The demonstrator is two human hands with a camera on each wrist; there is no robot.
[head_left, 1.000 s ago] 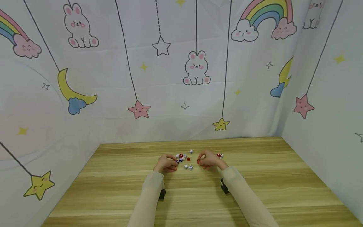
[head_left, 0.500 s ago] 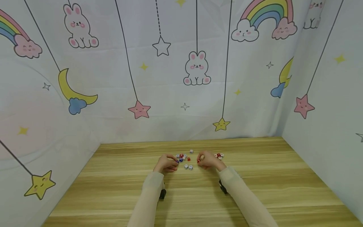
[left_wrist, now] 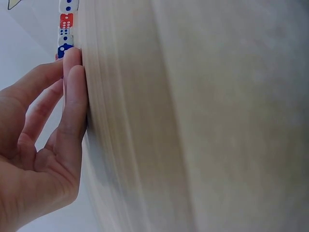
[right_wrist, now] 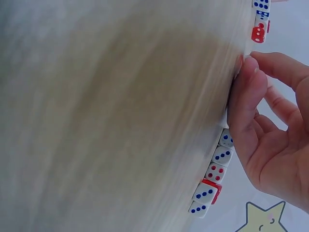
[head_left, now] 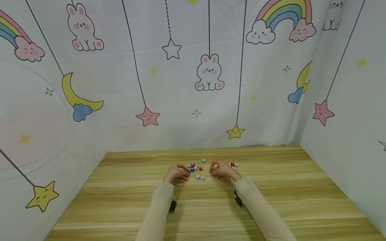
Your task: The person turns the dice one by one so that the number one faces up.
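My left hand (head_left: 176, 173) is at the left of a loose group of dice and holds a blue die (head_left: 188, 171) at its fingertips. In the left wrist view the fingertips are close over the wood, with a blue die (left_wrist: 65, 50) showing just beyond them. On the other side of the group, my right hand (head_left: 223, 170) pinches a red die (head_left: 211, 170) between thumb and index finger. Most of that die is hidden by the thumb in the right wrist view. Between the hands lie another blue die (head_left: 192, 169), a red die (head_left: 200, 169) and several white dice (head_left: 198, 176).
Behind my right hand sits a second cluster of red and white dice (head_left: 233, 165). One white die (head_left: 203, 160) lies farther back. The wood-grain table (head_left: 199, 214) meets a printed cloth backdrop (head_left: 181, 134) at the rear and sides. Black wrist straps show under both sleeves.
My right wrist has shifted slightly left, uncovering more of the right-hand dice cluster. The red die in my right fingers has turned and shows a different face. My left hand has stayed still.
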